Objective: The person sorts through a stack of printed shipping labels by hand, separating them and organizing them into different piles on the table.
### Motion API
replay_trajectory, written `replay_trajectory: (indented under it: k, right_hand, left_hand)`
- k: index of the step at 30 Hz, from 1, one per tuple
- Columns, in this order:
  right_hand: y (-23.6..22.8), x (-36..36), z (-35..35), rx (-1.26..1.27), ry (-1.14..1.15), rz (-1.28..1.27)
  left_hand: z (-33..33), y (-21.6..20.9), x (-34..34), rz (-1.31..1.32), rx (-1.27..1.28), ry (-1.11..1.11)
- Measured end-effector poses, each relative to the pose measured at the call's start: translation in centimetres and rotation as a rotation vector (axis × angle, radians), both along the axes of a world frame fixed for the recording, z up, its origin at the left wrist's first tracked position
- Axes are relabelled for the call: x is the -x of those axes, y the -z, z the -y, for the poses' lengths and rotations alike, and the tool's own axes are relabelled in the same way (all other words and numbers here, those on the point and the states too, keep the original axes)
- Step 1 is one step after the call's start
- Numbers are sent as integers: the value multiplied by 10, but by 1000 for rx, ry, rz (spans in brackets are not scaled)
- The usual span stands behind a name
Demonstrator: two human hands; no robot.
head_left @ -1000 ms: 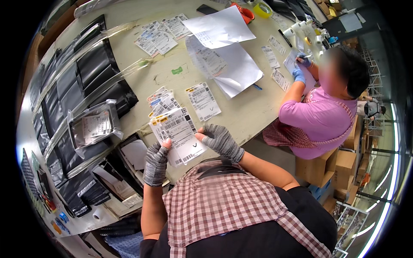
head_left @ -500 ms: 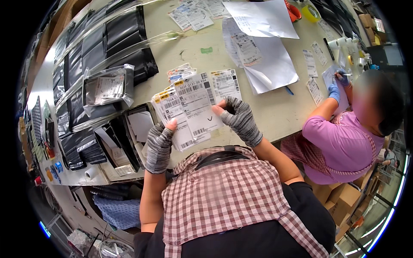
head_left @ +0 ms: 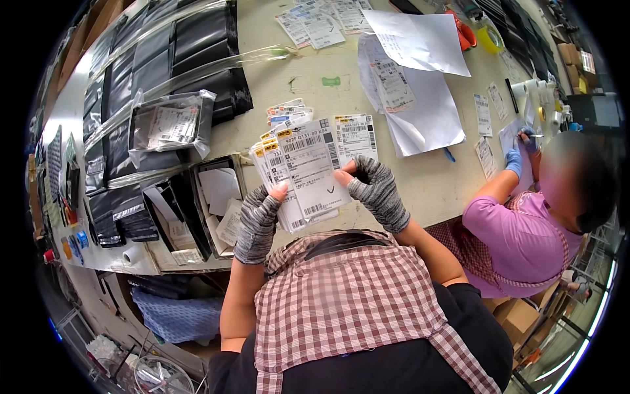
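Head view: left hand (head_left: 256, 225) and right hand (head_left: 379, 195) angled inward, fingers (head_left: 343, 176) in a pinch on fanned labels (head_left: 309, 169).

left grip (head_left: 256, 225): mottled grey knit glove, thumb tip uncovered | right grip (head_left: 379, 192): matching grey glove, cut-off thumb | shirt (head_left: 394, 368): plain black, short sleeves | apron (head_left: 341, 295): brown-and-white checks, pale stitched upper edge | straps (head_left: 459, 358): two, same checks | dark strip (head_left: 344, 243): black, across apron's far end
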State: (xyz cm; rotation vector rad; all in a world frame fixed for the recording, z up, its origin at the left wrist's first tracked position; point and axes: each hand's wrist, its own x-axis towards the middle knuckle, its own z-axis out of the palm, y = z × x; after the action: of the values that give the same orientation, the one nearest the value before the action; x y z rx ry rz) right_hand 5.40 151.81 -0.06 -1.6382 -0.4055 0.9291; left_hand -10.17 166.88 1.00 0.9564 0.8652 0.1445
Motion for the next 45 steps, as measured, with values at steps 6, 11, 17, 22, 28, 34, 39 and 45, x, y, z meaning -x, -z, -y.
replay_trajectory:
  k: [6,11,17,22,28,34,39,45]
  right_hand:
    - [11,4,2,-23,-13,14]
    - [8,7,0,-26,-7,-25]
    - [9,7,1,-25,-48,50]
    - [13,6,2,-3,-76,82]
    - [50,-37,7,-98,247,37]
    - [91,-42,-21,19,-43,164]
    - [85,-28,-44,96,-159,113]
    - [61,-19,-47,197,-235,543]
  left_hand:
    - [1,6,3,4,5,-35]
    - [0,7,6,-6,9,-18]
    - [0,7,7,18,16,-35]
    - [-1,5,14,30,4,-90]
    - [-36,8,49,109,-53,-340]
    - [-41,11,65,91,-58,-373]
    - [-34,16,65,60,-75,-389]
    - [-28,16,58,55,-49,-371]
